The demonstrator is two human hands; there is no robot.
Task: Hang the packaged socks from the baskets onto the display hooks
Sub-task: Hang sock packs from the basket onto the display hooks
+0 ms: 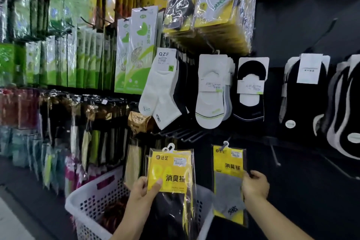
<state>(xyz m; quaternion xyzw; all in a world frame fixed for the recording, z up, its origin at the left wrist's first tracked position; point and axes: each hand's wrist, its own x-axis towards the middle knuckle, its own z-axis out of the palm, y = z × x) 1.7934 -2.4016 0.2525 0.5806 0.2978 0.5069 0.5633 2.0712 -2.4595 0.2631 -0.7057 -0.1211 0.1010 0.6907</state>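
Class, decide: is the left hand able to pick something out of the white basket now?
Probably not: the left hand is full, gripping yellow sock packs, though nothing blocks the white basket below it.

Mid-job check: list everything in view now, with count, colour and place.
sock packs: at least two, yellow, above basket, left hand
grey-sock pack: one, yellow and grey, lower centre
basket: one, white, bottom left
bare hooks: several, dark, centre
ankle socks: stack, white in front, centre
no-show socks: two stacks, white and black, centre right
green packs: many, green, upper left
left hand: one, pinches sock packs
right hand: one, grips grey-sock pack
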